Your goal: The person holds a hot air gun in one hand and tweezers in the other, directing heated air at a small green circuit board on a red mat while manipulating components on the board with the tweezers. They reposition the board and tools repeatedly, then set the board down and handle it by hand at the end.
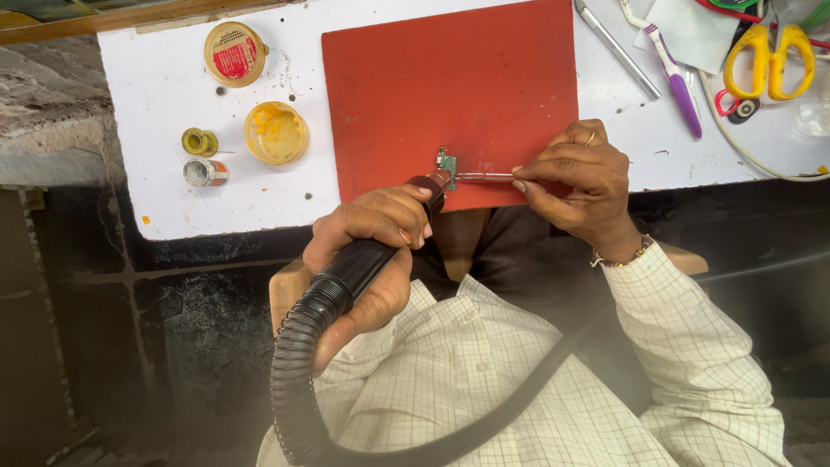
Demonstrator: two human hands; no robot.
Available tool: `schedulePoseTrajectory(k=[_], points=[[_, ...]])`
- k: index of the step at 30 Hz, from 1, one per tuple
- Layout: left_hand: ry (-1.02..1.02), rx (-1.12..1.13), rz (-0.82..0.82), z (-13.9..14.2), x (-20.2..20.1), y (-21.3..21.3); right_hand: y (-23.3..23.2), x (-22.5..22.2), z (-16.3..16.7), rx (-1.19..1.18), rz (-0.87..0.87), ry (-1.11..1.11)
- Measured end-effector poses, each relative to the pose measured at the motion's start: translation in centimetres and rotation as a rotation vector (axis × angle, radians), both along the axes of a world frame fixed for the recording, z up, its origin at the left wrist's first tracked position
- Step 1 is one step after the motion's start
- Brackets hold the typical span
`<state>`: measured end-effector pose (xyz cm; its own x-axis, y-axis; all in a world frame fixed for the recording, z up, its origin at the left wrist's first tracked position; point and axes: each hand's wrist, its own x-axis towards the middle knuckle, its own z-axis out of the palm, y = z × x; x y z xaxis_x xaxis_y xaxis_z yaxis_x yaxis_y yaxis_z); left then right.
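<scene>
Left hand (372, 251) grips a black hot-air nozzle (406, 216), right hand (575, 177) pinches tweezers (484, 176) on a small circuit board (446, 163) near the red mat's (450, 78) front edge; round yellow tins (275, 132) sit left on the counter (164, 112).

White table (156, 173), bearing a red mat (450, 78), two round tins (235, 54), two small spools (200, 142), yellow scissors (769, 59), a purple toothbrush (676, 79), a metal rod (616, 48).

Centre frame: the left hand (372, 251) grips a black hot-air handpiece with ribbed hose (346, 281), nozzle right at the small green circuit board (446, 162) on the red rectangular mat (450, 86). The right hand (575, 182) pinches slim metal tweezers (484, 176) reaching the board. Yellow-handled scissors (769, 56) lie upper right on the white table (156, 173).
</scene>
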<state>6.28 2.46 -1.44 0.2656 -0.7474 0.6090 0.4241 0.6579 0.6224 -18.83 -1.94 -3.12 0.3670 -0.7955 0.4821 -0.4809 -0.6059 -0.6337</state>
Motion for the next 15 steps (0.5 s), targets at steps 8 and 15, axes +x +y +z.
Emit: schedulePoseTrajectory(k=[8, 15], points=[[-0.014, -0.005, -0.023, 0.28, 0.05, -0.06, 0.01, -0.06, 0.35, 0.017, -0.003, -0.005], [-0.021, 0.024, -0.019, 0.51, 0.07, 0.31, 0.04, 0.00, 0.37, 0.023, -0.010, -0.008]])
